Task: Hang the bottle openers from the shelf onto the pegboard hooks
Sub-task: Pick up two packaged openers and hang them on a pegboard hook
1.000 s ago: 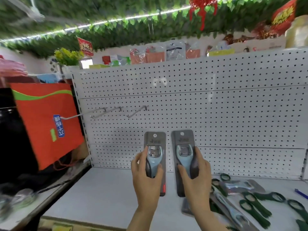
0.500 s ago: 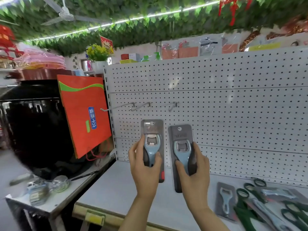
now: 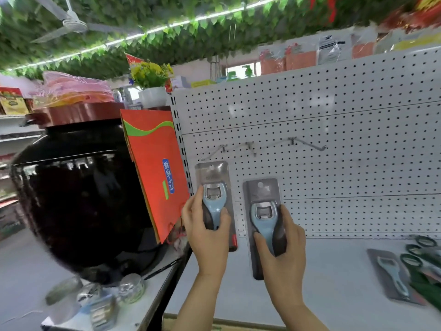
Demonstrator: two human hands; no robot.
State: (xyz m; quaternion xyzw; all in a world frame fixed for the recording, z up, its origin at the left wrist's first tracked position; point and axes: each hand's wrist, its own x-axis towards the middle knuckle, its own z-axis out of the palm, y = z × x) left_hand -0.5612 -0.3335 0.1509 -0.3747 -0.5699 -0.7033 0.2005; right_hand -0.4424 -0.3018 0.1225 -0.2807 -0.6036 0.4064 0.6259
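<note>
Pale-blue openers [image 3: 213, 206], white dotted pegboard [image 3: 334, 163]

2 bare forearms, seemingly sleeveless.

Hooks [image 3: 253, 149] above two held openers [image 3: 263, 211]

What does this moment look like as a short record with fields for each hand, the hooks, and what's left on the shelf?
left hand: grips a carded blue bottle opener, raised just below the leftmost hook
right hand: grips a second carded opener, held lower
hooks: three on the pegboard, all bare
shelf: one more carded opener lies at the right, beside green-handled tools
stage: nothing hung yet
</note>
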